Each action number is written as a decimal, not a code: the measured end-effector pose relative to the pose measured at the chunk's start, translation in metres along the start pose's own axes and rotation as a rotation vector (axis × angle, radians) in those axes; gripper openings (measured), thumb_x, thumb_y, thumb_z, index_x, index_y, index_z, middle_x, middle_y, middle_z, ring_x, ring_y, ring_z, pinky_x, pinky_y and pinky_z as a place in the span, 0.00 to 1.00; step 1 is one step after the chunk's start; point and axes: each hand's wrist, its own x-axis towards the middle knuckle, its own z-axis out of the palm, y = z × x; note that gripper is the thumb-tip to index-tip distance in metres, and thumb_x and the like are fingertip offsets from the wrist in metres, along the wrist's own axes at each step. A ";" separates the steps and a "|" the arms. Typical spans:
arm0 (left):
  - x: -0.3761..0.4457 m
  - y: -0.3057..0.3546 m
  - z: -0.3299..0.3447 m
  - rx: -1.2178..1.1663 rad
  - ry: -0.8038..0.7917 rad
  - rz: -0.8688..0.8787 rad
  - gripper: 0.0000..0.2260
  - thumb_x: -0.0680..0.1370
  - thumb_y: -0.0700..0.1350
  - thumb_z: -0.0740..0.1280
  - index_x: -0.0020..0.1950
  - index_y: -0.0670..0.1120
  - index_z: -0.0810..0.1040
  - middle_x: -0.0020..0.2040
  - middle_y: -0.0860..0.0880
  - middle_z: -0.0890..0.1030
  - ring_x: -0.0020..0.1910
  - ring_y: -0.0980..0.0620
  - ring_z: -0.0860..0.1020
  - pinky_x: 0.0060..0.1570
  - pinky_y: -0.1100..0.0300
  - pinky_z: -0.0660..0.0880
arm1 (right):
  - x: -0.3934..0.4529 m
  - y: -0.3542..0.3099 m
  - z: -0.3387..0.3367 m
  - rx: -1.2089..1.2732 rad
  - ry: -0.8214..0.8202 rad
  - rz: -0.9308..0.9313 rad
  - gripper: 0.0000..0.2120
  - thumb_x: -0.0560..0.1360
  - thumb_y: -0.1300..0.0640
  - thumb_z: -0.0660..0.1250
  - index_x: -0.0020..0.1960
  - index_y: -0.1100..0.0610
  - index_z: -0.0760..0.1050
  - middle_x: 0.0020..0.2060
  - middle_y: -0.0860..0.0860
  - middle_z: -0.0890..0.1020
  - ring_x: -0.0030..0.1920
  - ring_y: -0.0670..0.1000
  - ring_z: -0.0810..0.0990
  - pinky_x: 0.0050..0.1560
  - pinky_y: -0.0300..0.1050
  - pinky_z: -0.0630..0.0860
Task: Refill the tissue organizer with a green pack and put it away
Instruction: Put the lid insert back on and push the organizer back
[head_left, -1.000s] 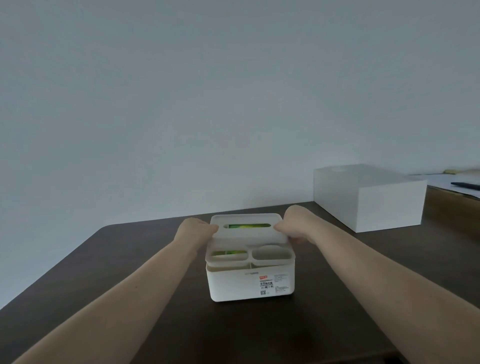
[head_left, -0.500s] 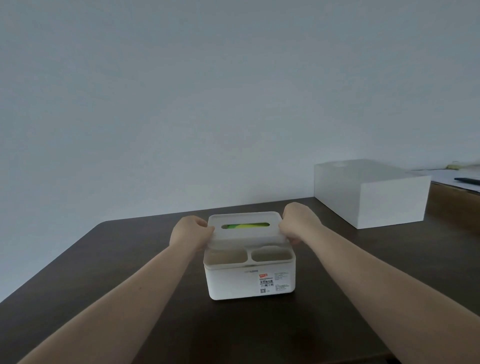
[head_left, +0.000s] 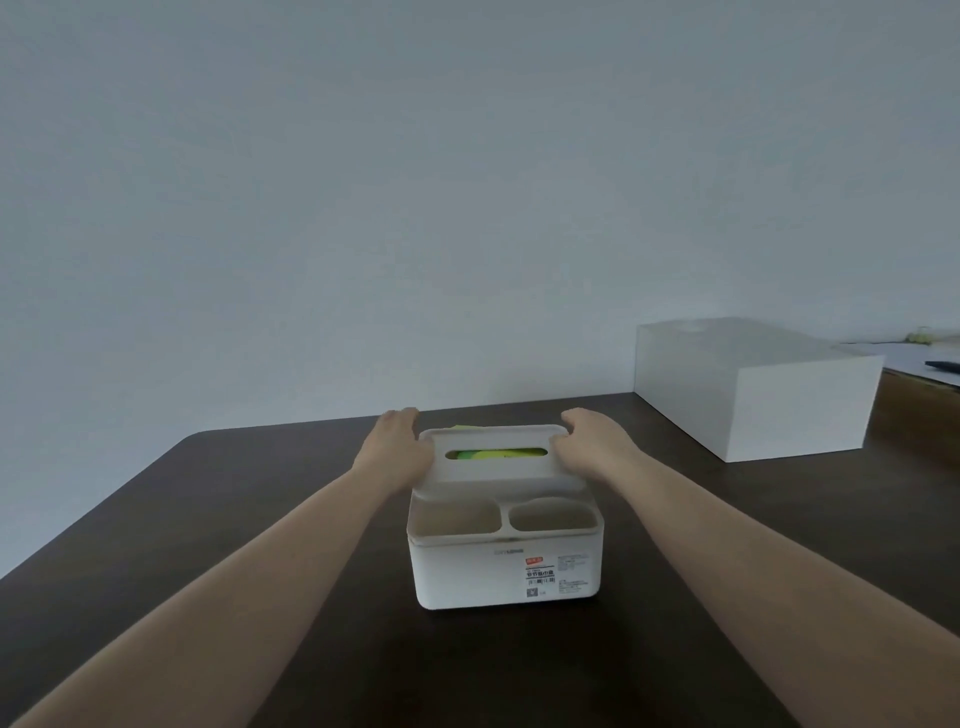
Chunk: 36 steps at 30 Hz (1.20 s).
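Tissue organizer (head_left: 506, 551): white rigid plastic, mid-surface toward the near edge. Green pack (head_left: 493, 454) visible through lid (head_left: 498, 457) slot. Left hand (head_left: 397, 449) and right hand (head_left: 592, 447) flank lid ends, fingers loosely curled against it. Probably light, smooth; lift by side walls.

I count two hands, the left hand (head_left: 396, 451) and the right hand (head_left: 592, 442), one white tissue organizer (head_left: 506, 561), one green pack (head_left: 493, 454) showing through its lid slot, one white box (head_left: 753, 387), and one bench (head_left: 208, 519).
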 end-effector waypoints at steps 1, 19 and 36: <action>0.000 0.001 0.003 -0.023 -0.056 0.022 0.22 0.80 0.45 0.55 0.74 0.42 0.63 0.75 0.45 0.65 0.73 0.45 0.65 0.68 0.53 0.63 | 0.002 -0.001 0.002 0.002 -0.030 -0.034 0.19 0.79 0.57 0.56 0.68 0.58 0.70 0.66 0.54 0.75 0.68 0.57 0.72 0.59 0.47 0.70; 0.010 0.001 0.019 0.235 -0.102 0.092 0.20 0.81 0.49 0.46 0.63 0.45 0.74 0.62 0.45 0.77 0.61 0.44 0.74 0.61 0.47 0.72 | 0.021 0.001 0.012 -0.359 -0.079 -0.178 0.10 0.80 0.54 0.51 0.45 0.55 0.69 0.45 0.53 0.78 0.48 0.55 0.77 0.47 0.51 0.73; -0.026 -0.020 0.022 -0.353 -0.164 -0.107 0.34 0.77 0.66 0.47 0.79 0.50 0.53 0.79 0.50 0.58 0.76 0.46 0.61 0.75 0.50 0.55 | -0.041 0.011 -0.003 0.310 -0.175 -0.050 0.30 0.81 0.41 0.51 0.79 0.52 0.52 0.78 0.50 0.58 0.77 0.54 0.59 0.73 0.52 0.59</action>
